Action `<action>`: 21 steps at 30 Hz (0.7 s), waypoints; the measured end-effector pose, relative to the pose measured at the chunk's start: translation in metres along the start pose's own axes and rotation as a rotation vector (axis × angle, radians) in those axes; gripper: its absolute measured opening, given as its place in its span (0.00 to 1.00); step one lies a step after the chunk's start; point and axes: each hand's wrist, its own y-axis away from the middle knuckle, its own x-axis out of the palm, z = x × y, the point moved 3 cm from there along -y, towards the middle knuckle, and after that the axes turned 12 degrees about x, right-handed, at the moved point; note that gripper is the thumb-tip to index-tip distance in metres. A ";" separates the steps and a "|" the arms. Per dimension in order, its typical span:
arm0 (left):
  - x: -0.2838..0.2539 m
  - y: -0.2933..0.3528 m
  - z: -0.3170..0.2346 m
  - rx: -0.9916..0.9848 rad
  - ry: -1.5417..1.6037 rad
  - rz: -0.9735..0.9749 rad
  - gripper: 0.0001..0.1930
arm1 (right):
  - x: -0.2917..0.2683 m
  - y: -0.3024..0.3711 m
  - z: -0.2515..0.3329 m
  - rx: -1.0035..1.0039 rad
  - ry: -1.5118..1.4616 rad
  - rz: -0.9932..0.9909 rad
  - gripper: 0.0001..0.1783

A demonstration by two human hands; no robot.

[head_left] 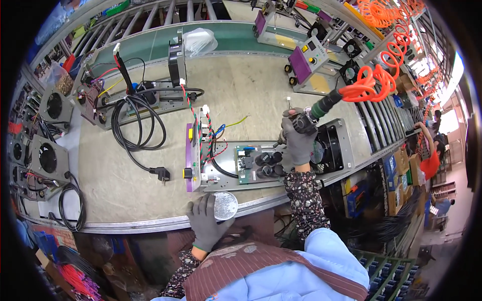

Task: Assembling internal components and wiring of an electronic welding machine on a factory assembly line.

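Note:
My left hand [205, 220], in a grey glove, grips a round dish [236, 206] of small shiny pieces, too small to name surely, at the table's front edge. Gloved too, my right hand [299, 143] is wrapped round a pneumatic screwdriver [304, 122] with a green end and an orange coiled hose [374, 83]. It is above a metal chassis [228, 150], between a green circuit board [244, 173] with black capacitors and a black fan [326, 150]. The tool's tip is mostly hidden by my hand. A purple-edged front panel [190, 155] with wires stands at the chassis's left end.
A second chassis [150, 103] with a coiled black cable and plug [160, 173] sits to the left. Finished-looking purple-fronted units [301, 65] stand at the back right. Fan housings [47, 155] line the left edge. A roller conveyor [364, 110] runs along the right.

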 end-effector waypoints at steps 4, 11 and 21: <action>0.000 0.001 -0.004 0.010 -0.005 -0.012 0.44 | -0.005 0.008 0.014 0.064 -0.018 -0.029 0.13; 0.013 0.000 -0.007 -0.043 -0.043 0.042 0.46 | -0.090 0.075 0.173 -0.290 -0.202 -0.033 0.24; 0.001 0.002 -0.004 -0.049 0.038 0.036 0.43 | -0.369 0.077 0.060 0.053 0.226 -0.721 0.10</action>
